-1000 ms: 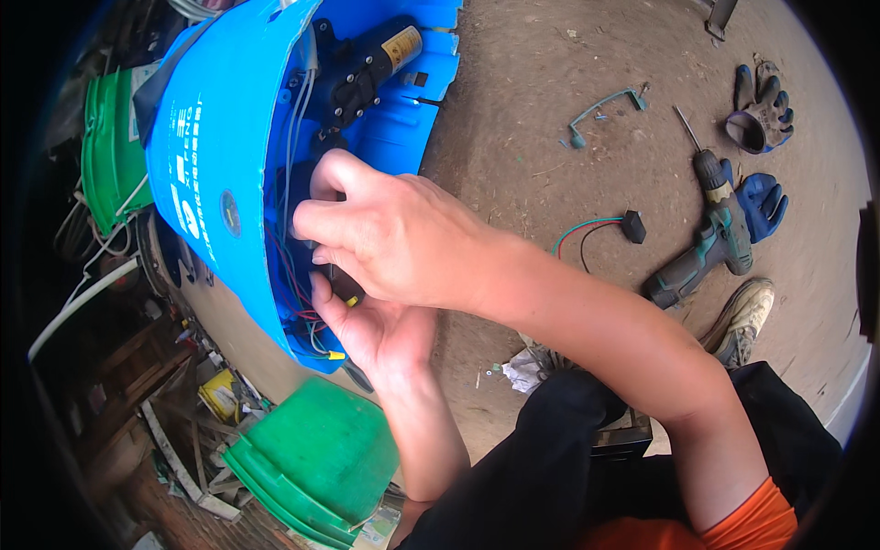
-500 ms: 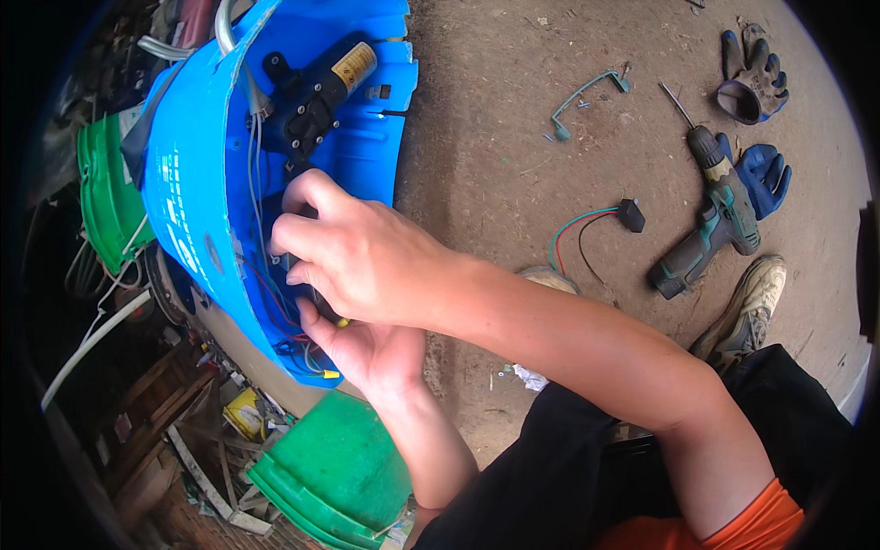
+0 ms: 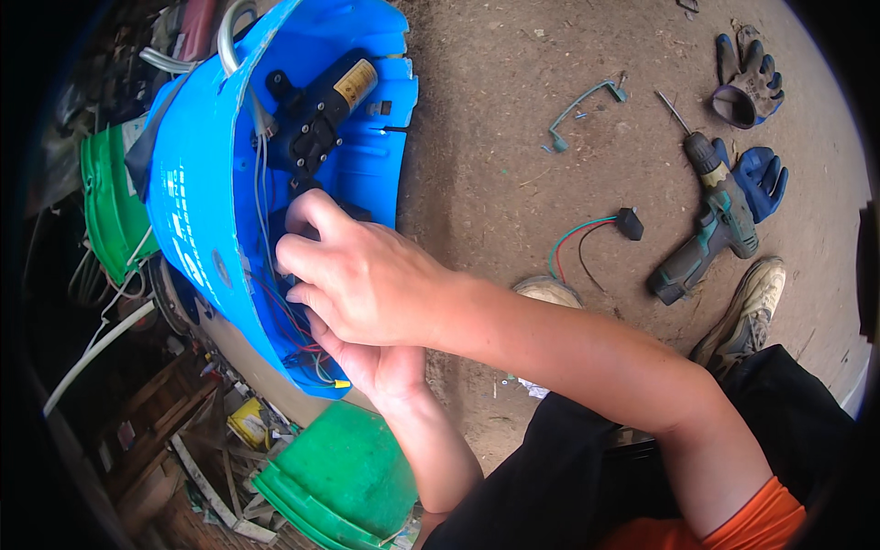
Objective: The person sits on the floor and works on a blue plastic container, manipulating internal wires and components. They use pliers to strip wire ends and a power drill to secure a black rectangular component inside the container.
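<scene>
My right hand (image 3: 362, 275) reaches into a cut-open blue plastic barrel (image 3: 197, 183), its fingers curled around something I cannot make out. Just below it, palm up, my left hand (image 3: 371, 362) has its fingers bent toward the same spot; what they hold is hidden behind the right hand. A dark edge shows beside the right knuckles. Thin red and grey wires (image 3: 298, 335) run next to the left fingertips, with a yellow wire connector (image 3: 342, 384) at the barrel's lower lip. Above the hands, a black motor pump (image 3: 321, 124) with a label is fixed inside the barrel.
On the dirt floor to the right lie a cordless drill (image 3: 710, 225), two work gloves (image 3: 750, 87), a green bracket-like strip (image 3: 582, 110) and a small black box (image 3: 630, 224) with wires. A green bucket (image 3: 344, 472) and scrap wood (image 3: 206, 477) are at the lower left.
The view has shifted slightly. My left hand has drawn a little further behind the right hand, and the yellow connector near it sits slightly lower. The right hand keeps its curled grip.
</scene>
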Demonstrator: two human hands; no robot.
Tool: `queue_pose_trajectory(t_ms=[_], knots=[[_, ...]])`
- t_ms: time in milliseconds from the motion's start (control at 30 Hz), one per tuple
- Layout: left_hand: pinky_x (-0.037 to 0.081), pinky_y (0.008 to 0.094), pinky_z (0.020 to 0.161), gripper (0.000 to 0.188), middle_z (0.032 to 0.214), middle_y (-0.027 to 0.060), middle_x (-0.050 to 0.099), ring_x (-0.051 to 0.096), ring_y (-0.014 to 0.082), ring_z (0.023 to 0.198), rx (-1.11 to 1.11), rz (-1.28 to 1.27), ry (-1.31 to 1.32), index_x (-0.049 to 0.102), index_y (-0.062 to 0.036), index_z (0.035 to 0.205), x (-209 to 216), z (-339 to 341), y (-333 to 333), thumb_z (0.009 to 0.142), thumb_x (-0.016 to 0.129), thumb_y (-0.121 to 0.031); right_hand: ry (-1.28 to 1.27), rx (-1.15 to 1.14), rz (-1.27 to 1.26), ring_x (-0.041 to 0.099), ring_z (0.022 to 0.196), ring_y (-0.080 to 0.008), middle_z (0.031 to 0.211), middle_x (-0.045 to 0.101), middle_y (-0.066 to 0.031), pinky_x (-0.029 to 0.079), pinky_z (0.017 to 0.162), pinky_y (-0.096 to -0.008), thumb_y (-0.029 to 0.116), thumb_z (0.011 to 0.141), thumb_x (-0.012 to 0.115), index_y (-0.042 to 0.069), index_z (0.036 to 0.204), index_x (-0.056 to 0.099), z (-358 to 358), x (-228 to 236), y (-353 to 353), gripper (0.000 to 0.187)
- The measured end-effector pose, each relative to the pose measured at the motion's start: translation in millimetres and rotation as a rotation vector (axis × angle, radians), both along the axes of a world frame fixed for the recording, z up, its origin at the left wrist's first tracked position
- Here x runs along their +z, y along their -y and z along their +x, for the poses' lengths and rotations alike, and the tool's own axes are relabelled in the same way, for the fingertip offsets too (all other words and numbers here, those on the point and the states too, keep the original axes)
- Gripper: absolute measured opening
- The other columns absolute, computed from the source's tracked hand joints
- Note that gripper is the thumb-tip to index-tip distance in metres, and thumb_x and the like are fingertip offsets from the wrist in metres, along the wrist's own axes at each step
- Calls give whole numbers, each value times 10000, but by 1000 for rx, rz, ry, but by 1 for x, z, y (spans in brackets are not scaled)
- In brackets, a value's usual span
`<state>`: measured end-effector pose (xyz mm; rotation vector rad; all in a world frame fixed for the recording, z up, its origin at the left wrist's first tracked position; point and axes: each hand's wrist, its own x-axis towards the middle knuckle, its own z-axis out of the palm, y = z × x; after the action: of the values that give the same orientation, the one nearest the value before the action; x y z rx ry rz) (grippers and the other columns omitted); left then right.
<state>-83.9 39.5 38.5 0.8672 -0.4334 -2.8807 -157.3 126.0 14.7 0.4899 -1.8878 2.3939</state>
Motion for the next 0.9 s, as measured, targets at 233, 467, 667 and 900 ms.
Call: queue_pose_trajectory(t_ms=[233,467,667,900], knots=[[379,384,1107,490,1361,40,539,473,185,1291,-14,-2,-30,486,-98,1347,1,-1,0,900,681,-144,31,-78,-83,632,854,-371,1093,501,-161,547,717,-443,92,837,697,50,915,598,3,-4,6,133],[332,395,1153,569,1446,52,471,427,204,1338,-18,62,-49,456,-117,1410,-5,-5,10,890,675,-184,153,-12,36,631,877,-403,1147,507,-175,543,757,-486,128,826,720,57,1069,591,1,10,-7,285],[274,532,1188,768,1510,146,418,331,349,1437,165,161,57,404,-33,1434,0,-2,11,779,789,-146,575,-441,-376,601,743,-71,1044,609,-56,488,669,-226,145,934,679,-11,1211,579,39,-3,-102,333],[272,531,1194,787,1528,191,378,324,340,1442,174,251,76,374,-9,1451,-1,-5,5,784,776,-120,1087,-1234,264,402,550,-49,684,493,35,332,507,-212,435,898,721,92,810,565,195,-138,-263,387]])
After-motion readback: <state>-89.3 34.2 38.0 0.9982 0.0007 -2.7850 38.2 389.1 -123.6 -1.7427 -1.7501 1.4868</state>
